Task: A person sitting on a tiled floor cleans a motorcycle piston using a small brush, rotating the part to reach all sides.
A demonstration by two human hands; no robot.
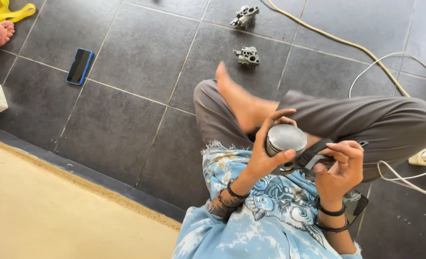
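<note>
Fingers of your left hand (266,156) wrap around a round silver piston (285,139), thumb across its lower edge, holding it over your crossed legs. Your right hand (340,170) is closed on a dark plier-like tool (309,160) whose tip meets the underside of the piston. Both wrists carry dark bands, and a pale blue patterned shirt (270,216) fills the view beneath them. Your bare foot (239,98) rests on your grey trouser leg just above the piston. Farther out on the dark tiled floor (126,120) lie two small metal engine parts (246,56), a blue phone (79,66) well to the left, and white cables (390,60) at the right.
</note>
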